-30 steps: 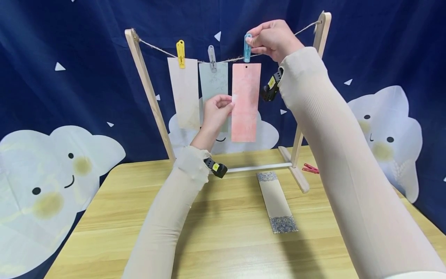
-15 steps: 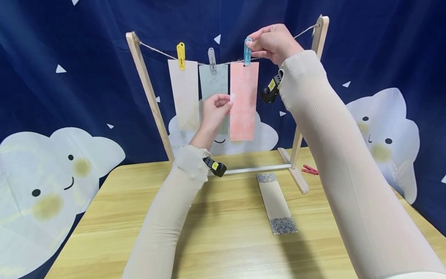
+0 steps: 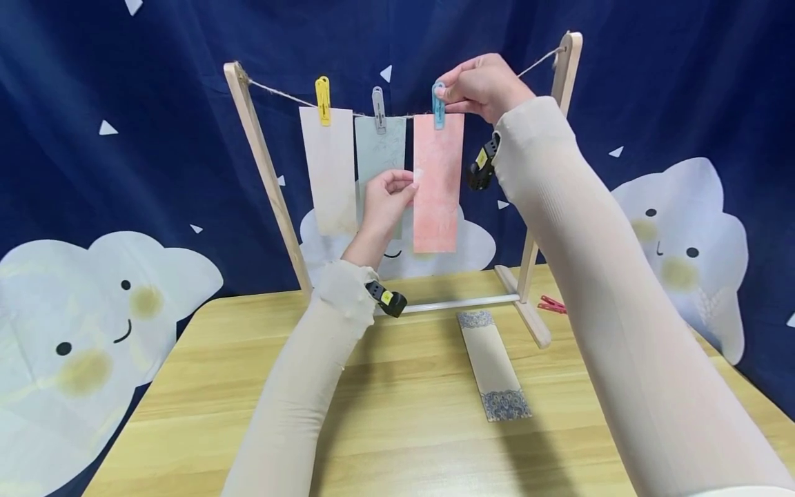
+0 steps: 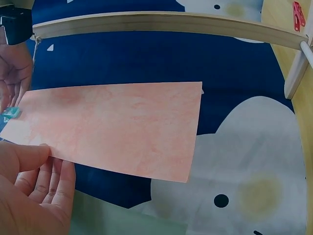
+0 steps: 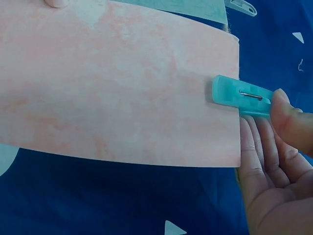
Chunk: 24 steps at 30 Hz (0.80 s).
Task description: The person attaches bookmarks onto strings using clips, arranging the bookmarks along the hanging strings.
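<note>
A pink paper card (image 3: 437, 193) hangs upright at the twine line (image 3: 279, 87), its top edge under a blue clothespin (image 3: 439, 107). With thumb and fingers my right hand (image 3: 487, 86) pinches the clothespin's upper end; in the right wrist view the clothespin (image 5: 239, 93) overlaps the card's top edge. My left hand (image 3: 386, 200) pinches the card's left edge about midway down. To the left, a yellow clothespin (image 3: 323, 100) holds a cream card (image 3: 329, 172) on the line, and a grey clothespin (image 3: 379, 110) holds a pale green card (image 3: 380, 148), partly hidden by my left hand.
The line runs between two wooden posts (image 3: 267, 176) of a stand on the wooden table (image 3: 397, 428). A cream card with blue patterned ends (image 3: 495, 362) lies on the table. Beside the stand's right foot (image 3: 533, 321) is a red clothespin (image 3: 551, 304). A dark blue cloud-print curtain (image 3: 155, 138) hangs behind.
The blue clothespin, held in my right hand, has come down over the pink card's top edge, covering its small hole. My left hand keeps hold of the card, which shifted slightly.
</note>
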Available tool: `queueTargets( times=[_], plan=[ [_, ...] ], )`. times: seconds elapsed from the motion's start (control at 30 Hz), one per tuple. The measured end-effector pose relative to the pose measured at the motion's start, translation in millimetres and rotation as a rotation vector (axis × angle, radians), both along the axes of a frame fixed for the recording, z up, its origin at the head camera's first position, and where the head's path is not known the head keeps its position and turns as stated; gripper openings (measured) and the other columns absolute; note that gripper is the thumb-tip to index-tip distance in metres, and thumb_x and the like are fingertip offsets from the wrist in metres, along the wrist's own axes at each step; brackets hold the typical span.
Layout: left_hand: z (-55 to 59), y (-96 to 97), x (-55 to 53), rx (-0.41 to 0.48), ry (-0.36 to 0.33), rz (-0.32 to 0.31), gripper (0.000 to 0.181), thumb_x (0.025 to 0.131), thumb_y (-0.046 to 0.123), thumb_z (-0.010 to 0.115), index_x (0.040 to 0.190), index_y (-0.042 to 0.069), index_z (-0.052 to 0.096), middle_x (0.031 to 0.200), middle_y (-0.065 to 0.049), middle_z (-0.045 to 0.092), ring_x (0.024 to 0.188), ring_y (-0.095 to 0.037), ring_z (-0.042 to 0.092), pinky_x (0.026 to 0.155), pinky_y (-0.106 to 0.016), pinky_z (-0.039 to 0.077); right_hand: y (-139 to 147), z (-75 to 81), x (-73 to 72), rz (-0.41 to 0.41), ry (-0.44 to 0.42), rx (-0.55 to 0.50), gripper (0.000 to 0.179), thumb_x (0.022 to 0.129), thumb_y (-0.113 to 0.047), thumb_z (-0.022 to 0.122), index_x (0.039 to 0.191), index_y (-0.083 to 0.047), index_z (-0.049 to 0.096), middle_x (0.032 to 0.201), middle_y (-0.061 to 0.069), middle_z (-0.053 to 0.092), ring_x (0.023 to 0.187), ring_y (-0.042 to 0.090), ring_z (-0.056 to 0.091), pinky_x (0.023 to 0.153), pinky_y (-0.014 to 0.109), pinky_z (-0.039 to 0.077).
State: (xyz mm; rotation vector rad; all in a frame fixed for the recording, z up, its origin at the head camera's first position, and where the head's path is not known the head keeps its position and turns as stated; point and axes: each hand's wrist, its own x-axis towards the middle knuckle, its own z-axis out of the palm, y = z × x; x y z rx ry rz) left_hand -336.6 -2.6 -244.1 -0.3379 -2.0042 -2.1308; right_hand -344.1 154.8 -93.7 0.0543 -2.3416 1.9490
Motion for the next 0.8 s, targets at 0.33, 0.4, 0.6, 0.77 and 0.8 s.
queueTargets(
  times=[0.33,0.4,0.6,0.77,0.8],
  plan=[
    [-0.5,1.1,-1.5,-0.011,-0.006,0.004,0.011,0.088,0.0,0.062,0.1,-0.002,0.063,0.088,-0.007,0.062,0.075,-0.011,0.059,0.074,-0.026,0.055,3.5,1.1,0.5,0.029,-0.036,0.015,0.004,0.086,-0.002,0.065,0.086,-0.004,0.069,0.095,0.006,0.06,0.083,0.017,0.06,0.08,0.022,0.052],
    [-0.4,0.8,-1.5,-0.017,-0.004,0.006,0.012,0.088,0.0,0.062,0.1,-0.001,0.063,0.087,-0.005,0.062,0.075,-0.011,0.059,0.075,-0.026,0.054,4.6,2.0,0.1,0.043,-0.051,0.006,0.004,0.086,-0.002,0.066,0.087,-0.004,0.069,0.094,0.007,0.061,0.084,0.017,0.06,0.078,0.021,0.053],
    [-0.6,0.0,-1.3,-0.008,-0.002,-0.002,0.012,0.089,0.0,0.062,0.1,-0.002,0.062,0.086,-0.005,0.061,0.075,-0.011,0.058,0.077,-0.029,0.055,7.3,5.1,-2.1,0.099,-0.106,-0.026,0.009,0.082,-0.003,0.069,0.091,-0.003,0.069,0.092,0.006,0.063,0.083,0.017,0.061,0.077,0.02,0.053],
    [-1.3,-1.0,-2.1,-0.001,-0.021,-0.01,0.012,0.089,0.001,0.062,0.101,-0.001,0.063,0.086,-0.004,0.06,0.077,-0.012,0.057,0.079,-0.03,0.054,8.7,6.2,-2.7,0.103,-0.137,-0.044,0.014,0.077,-0.004,0.073,0.091,-0.004,0.07,0.095,0.005,0.064,0.086,0.017,0.062,0.079,0.02,0.052],
    [-1.4,-1.0,-2.1,-0.001,-0.025,-0.011,0.013,0.089,0.001,0.062,0.101,-0.001,0.063,0.087,-0.004,0.06,0.078,-0.012,0.058,0.081,-0.031,0.054,9.1,6.1,-2.3,0.104,-0.136,-0.046,0.015,0.077,-0.004,0.074,0.091,-0.004,0.07,0.097,0.005,0.064,0.089,0.017,0.061,0.081,0.02,0.052]
  ],
)
